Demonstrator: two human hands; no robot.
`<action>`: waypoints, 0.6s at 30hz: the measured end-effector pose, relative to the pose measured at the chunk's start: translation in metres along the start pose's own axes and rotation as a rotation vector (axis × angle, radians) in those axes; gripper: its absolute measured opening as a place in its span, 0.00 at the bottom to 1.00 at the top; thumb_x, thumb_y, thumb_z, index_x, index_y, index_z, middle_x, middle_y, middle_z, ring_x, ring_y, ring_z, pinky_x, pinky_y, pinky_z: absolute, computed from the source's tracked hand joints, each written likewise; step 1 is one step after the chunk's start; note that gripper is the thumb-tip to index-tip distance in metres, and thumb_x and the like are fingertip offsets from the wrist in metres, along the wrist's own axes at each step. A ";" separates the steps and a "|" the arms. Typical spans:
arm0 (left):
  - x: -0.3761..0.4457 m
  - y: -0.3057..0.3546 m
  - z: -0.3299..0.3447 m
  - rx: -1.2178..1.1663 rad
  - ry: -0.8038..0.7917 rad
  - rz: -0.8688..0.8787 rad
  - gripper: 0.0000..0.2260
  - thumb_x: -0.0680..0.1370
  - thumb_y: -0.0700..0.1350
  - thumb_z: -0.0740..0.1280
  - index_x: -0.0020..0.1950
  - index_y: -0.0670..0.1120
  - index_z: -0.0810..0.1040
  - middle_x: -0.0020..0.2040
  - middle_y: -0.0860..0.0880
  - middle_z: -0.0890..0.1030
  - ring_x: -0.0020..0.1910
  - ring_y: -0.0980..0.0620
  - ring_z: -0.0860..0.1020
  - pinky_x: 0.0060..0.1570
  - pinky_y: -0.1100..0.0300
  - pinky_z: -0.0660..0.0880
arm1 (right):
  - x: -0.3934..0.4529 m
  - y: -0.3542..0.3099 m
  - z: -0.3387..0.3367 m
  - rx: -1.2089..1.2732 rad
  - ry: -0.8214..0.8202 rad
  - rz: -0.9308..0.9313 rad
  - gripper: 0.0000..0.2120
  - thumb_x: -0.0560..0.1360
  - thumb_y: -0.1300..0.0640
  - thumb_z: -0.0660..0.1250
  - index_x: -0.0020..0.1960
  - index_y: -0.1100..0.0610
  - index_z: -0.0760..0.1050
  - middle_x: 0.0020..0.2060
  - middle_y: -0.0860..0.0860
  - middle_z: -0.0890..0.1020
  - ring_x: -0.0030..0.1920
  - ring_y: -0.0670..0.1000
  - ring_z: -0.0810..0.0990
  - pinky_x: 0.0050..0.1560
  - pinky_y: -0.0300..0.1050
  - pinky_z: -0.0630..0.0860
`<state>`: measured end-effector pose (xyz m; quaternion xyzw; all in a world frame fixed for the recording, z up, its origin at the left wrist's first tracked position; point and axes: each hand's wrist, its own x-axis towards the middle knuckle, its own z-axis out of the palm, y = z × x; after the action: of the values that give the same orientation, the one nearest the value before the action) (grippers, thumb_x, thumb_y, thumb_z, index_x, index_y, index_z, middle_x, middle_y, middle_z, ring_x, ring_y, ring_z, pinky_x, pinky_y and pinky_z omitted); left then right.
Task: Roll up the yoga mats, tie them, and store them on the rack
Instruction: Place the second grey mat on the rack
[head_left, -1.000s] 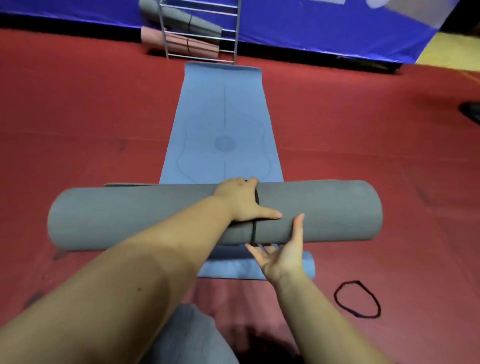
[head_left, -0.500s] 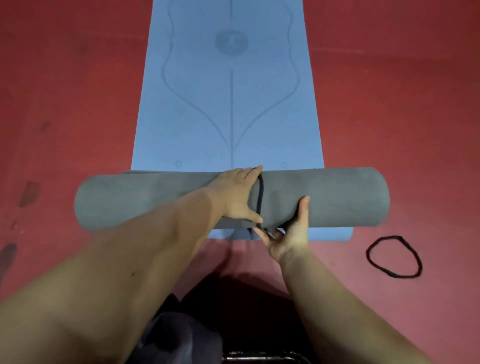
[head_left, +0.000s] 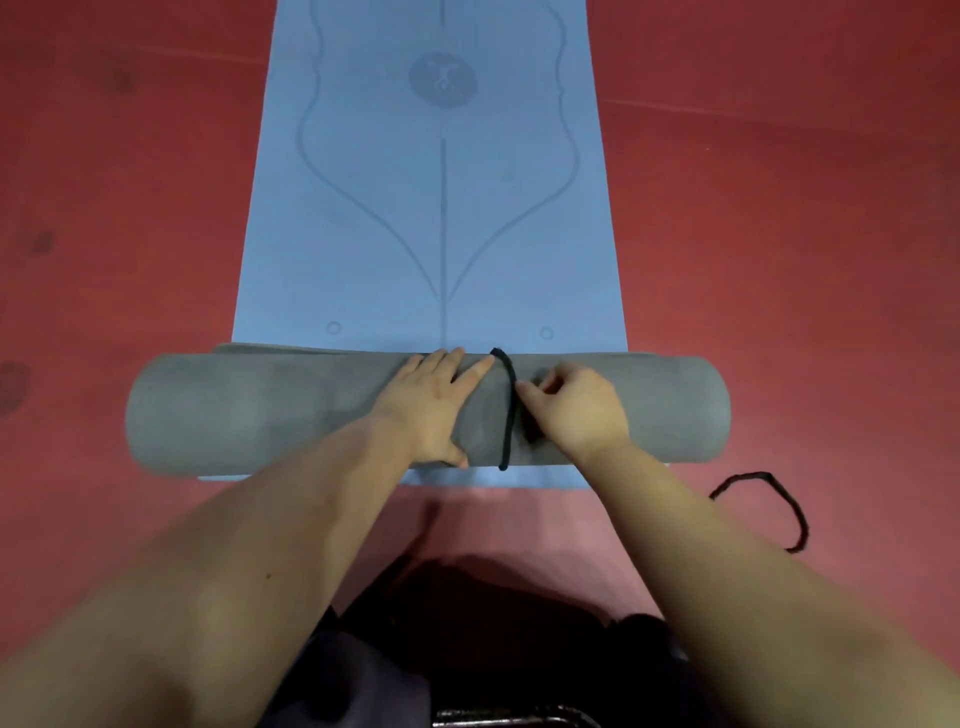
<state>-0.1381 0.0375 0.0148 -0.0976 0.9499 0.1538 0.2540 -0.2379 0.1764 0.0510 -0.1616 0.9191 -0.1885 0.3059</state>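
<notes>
Rolled grey mat (head_left: 249, 410) under both hands (head_left: 434, 402).

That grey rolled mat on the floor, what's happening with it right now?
A person is tying the rolled grey mat, which lies across a flat blue mat. The left hand presses flat on the roll while the right hand pinches the black band around its middle. A second black band lies on the red floor.

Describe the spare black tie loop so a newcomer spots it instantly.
Start at the rolled grey mat lying across the blue mat. Just past its right end, on the red floor, lies the loose black loop. Unlike the black cord round the roll, it encircles nothing.
</notes>
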 end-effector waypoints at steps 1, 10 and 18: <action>-0.003 -0.005 0.001 -0.003 0.003 -0.006 0.54 0.66 0.62 0.73 0.78 0.51 0.39 0.79 0.45 0.47 0.77 0.47 0.48 0.74 0.54 0.45 | 0.003 -0.004 -0.001 -0.151 0.029 -0.151 0.14 0.71 0.45 0.70 0.47 0.54 0.73 0.47 0.52 0.79 0.50 0.54 0.76 0.49 0.46 0.72; -0.032 -0.047 0.014 0.154 -0.072 -0.158 0.63 0.61 0.67 0.74 0.76 0.49 0.31 0.78 0.41 0.43 0.77 0.40 0.45 0.74 0.44 0.44 | 0.019 0.029 0.016 -0.979 -0.241 -0.284 0.67 0.61 0.39 0.77 0.75 0.55 0.28 0.76 0.60 0.45 0.76 0.60 0.44 0.75 0.57 0.45; -0.047 -0.047 0.000 0.180 0.048 -0.105 0.55 0.62 0.66 0.72 0.78 0.46 0.44 0.75 0.46 0.57 0.73 0.46 0.57 0.73 0.49 0.52 | 0.005 0.025 -0.008 -0.881 -0.099 -0.417 0.52 0.60 0.38 0.75 0.73 0.58 0.54 0.67 0.52 0.65 0.69 0.53 0.62 0.75 0.53 0.46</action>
<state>-0.0853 -0.0012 0.0277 -0.1276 0.9592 0.0519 0.2469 -0.2515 0.1984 0.0435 -0.4649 0.8440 0.1691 0.2073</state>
